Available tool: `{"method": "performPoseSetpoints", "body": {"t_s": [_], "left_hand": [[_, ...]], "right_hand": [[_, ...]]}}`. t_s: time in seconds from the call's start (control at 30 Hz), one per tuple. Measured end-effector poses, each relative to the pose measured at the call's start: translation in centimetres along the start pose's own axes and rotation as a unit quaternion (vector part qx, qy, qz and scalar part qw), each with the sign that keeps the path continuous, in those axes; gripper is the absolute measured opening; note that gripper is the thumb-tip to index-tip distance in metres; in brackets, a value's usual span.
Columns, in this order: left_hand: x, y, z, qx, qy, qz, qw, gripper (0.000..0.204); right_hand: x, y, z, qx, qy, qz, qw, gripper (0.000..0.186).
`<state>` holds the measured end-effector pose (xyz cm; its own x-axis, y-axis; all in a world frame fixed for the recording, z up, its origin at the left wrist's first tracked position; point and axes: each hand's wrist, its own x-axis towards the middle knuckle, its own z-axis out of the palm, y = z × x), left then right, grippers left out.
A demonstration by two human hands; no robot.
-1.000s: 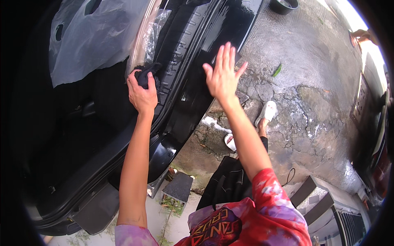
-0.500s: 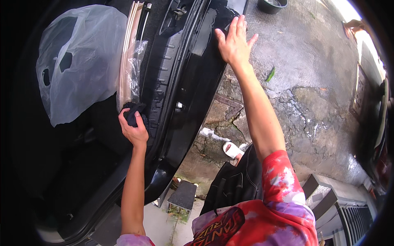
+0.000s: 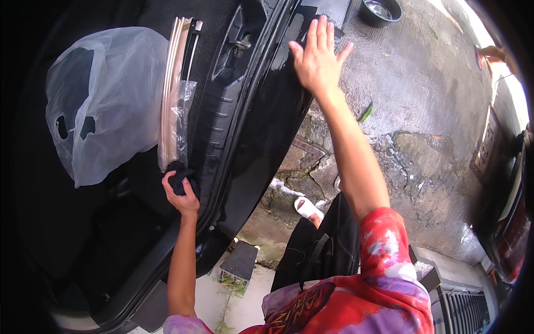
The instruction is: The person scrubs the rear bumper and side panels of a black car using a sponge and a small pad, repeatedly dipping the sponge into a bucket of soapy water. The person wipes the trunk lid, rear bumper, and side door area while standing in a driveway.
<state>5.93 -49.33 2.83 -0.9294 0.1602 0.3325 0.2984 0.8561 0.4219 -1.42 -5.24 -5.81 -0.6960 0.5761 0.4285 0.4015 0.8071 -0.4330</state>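
The bumper's outer edge slants away, with wet concrete wide open to its right; left of the bumper, long strips and a plastic bag narrow the room. Left hand reaches forward, fingers clenched around the dark cloth, left of the bumper. Right hand's out straight, fingers fanned, gripping nothing, palm down at the bumper's outer edge.

Just ahead of the left hand, a bundle of strips blocks passage, a plastic bag beside it; rightward from the right hand, space lies open.
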Motion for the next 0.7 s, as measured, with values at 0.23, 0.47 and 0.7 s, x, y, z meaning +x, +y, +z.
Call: {"method": "performPoseSetpoints", "body": {"t_s": [0.23, 0.47, 0.7], "left_hand": [[-2.1, -2.0, -0.7, -0.005, -0.009, -0.005, 1.0, 0.036], [-0.7, 0.3, -0.3, -0.004, -0.013, 0.015, 1.0, 0.036], [-0.3, 0.1, -1.8, 0.002, -0.005, 0.01, 1.0, 0.036]], "right_hand": [[-18.6, -8.3, -5.6, 0.15, -0.264, -0.101, 0.948, 0.085], [-9.5, -7.4, -3.7, 0.053, -0.151, -0.019, 0.987, 0.07], [-15.7, -9.9, -4.9, 0.032, -0.18, -0.078, 0.98, 0.073]]}}
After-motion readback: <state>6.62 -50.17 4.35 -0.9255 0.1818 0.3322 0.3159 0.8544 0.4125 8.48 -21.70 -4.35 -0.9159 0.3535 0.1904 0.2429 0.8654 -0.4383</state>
